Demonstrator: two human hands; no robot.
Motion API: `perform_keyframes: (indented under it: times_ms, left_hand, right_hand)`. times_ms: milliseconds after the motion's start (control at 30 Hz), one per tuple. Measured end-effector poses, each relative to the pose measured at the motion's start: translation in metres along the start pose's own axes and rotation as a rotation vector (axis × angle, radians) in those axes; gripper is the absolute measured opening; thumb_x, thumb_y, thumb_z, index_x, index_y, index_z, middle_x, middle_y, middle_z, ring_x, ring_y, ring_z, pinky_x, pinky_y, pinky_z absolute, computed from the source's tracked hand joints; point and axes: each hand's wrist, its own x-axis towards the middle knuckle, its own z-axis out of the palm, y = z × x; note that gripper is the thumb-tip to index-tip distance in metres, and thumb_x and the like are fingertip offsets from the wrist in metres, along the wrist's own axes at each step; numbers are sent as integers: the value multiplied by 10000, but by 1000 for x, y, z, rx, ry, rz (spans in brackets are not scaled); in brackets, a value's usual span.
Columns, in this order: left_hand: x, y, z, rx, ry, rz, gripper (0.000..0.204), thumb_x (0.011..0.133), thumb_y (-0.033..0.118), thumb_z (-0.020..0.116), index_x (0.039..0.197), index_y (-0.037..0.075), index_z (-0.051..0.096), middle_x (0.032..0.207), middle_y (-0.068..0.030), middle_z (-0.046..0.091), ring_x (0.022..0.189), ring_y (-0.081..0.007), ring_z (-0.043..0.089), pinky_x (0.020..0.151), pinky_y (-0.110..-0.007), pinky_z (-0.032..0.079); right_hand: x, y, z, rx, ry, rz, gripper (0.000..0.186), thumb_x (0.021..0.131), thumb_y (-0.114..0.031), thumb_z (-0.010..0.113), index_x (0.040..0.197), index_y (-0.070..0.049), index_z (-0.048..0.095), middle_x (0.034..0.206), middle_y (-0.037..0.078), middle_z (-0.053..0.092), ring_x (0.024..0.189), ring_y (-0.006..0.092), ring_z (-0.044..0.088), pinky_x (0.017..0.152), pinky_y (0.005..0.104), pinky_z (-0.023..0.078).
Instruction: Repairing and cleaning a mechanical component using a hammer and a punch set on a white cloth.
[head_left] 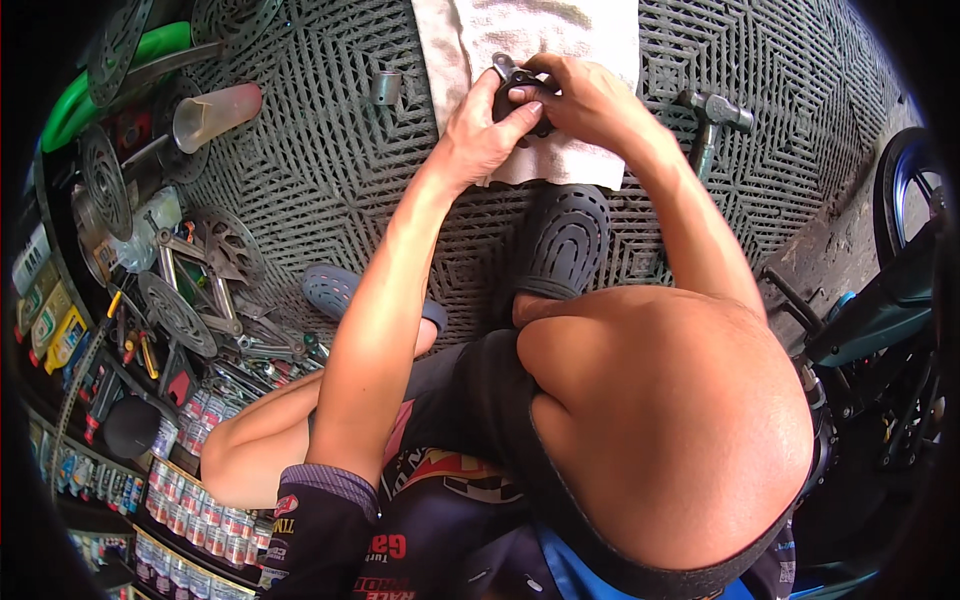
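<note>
Over a white cloth (590,165) on the floor mat, both my hands are closed round a small black mechanical part (504,66) with a shiny metal lug at its upper left. My left hand (474,138) grips it from the left, thumb across its near side. From the right, my right hand (588,100) has its bent fingers on the same part. My fingers cover most of it, so its exact kind cannot be made out. To the left of the cloth stands a short metal socket (385,88). A hammer (715,115) lies to the right.
Grey ridged matting (330,130) covers the floor. At left are brake discs (107,180), a translucent cup (215,117), wrenches (190,245) and shelves of small cans (195,515). My clog (565,240) is just below the cloth. A motorcycle wheel (905,185) stands at right.
</note>
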Motion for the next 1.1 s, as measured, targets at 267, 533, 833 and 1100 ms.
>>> perform_keyframes:
  times_ms: [267, 533, 833, 1100]
  left_hand:
    - [12, 16, -6, 412, 19, -40, 409, 904, 169, 737, 1261, 25, 601, 1148, -142, 729, 1064, -214, 701, 963, -367, 535]
    - [11, 8, 2, 376, 67, -25, 461, 823, 201, 824, 1126, -54, 588, 1063, -244, 672, 995, -365, 693, 871, -457, 566]
    - [-4, 14, 24, 798, 295, 10, 525, 784, 214, 853, 1109, -61, 545, 1147, -310, 599, 948, -484, 687, 823, -515, 585]
    - [0, 10, 13, 802, 31, -146, 820, 739, 405, 906, 1260, -55, 470, 922, -235, 755, 891, -403, 750, 784, -497, 587]
  right_hand:
    - [31, -7, -25, -223, -261, -120, 414, 956, -368, 719, 1092, 20, 674, 906, 241, 716, 838, 413, 700, 737, 472, 535]
    - [26, 0, -20, -275, -261, -93, 441, 921, -409, 749, 1032, 11, 672, 916, 237, 716, 895, 415, 711, 775, 470, 555]
    - [9, 12, -5, -182, -102, 79, 538, 873, -479, 785, 984, 24, 629, 917, 249, 708, 902, 420, 708, 777, 479, 547]
    - [27, -4, -11, -311, -377, 332, 527, 891, -544, 736, 1023, -34, 752, 970, 212, 756, 925, 363, 735, 814, 453, 562]
